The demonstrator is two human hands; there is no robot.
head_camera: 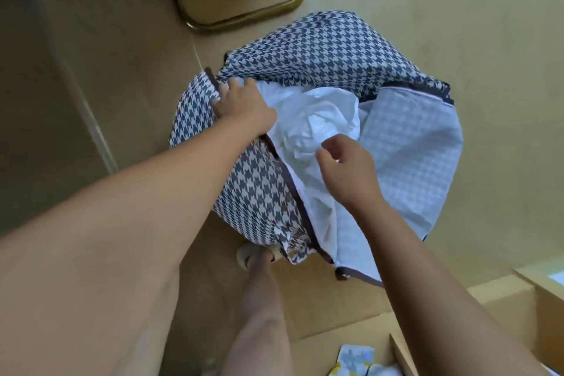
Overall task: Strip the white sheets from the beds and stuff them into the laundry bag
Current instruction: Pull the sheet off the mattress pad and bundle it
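A houndstooth laundry bag (320,52) stands open on the floor below me, its pale lining showing on the right. Crumpled white sheets (317,119) fill its mouth. My left hand (244,104) grips the dark-trimmed rim of the bag at its left side, fingers curled over the edge. My right hand (348,168) hovers just above the sheets at the near side, fingers loosely bent and holding nothing.
A chair with a brass tube base (253,12) and orange seat stands behind the bag. A wooden piece of furniture (518,299) is at the lower right, with a small patterned cloth (355,359) beside it. My leg and foot (259,256) stand against the bag's near side.
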